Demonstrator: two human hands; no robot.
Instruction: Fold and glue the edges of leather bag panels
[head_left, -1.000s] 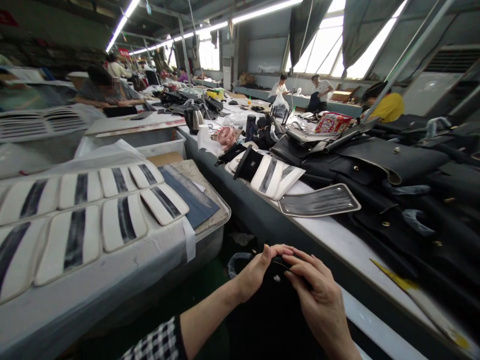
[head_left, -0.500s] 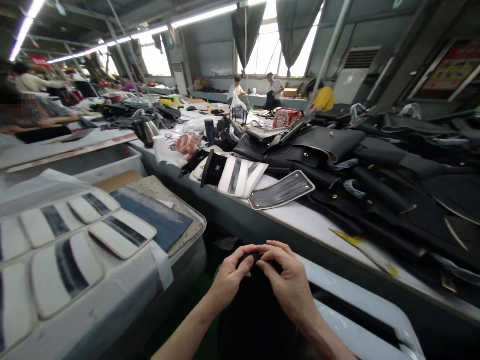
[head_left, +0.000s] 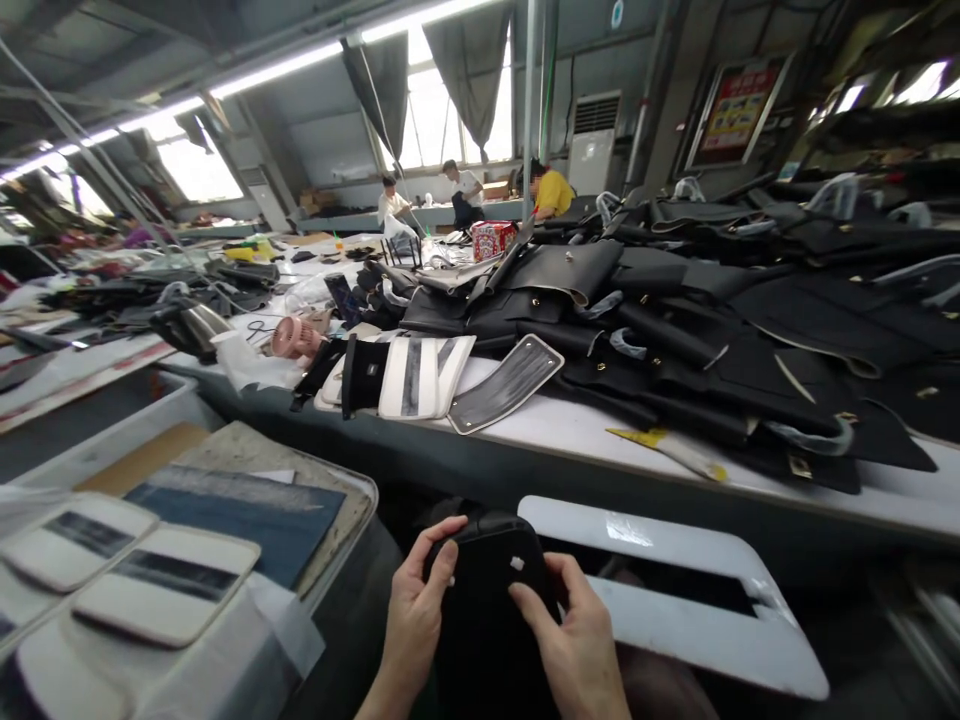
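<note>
Low in the middle I hold a black bag piece (head_left: 491,610) with a smooth top edge and rounded corners. Two small white bits show on its dark face. My left hand (head_left: 420,600) grips the upper left side, thumb on the face and fingers over the edge. On the right side, my right hand (head_left: 574,625) has its thumb against the face and its fingers behind. The lower part of the piece fades into shadow, so its full shape cannot be made out.
A white slotted board (head_left: 675,640) lies just right of my hands. Ahead, a long table (head_left: 585,440) bears black leather bags (head_left: 675,330), white striped flaps (head_left: 420,375) and a pink fan (head_left: 296,337). More flaps (head_left: 169,580) lie on the left. Several people sit far off.
My hands have moved apart from the top edge to the two sides of the black piece, whose face now shows. The view has turned to the right.
</note>
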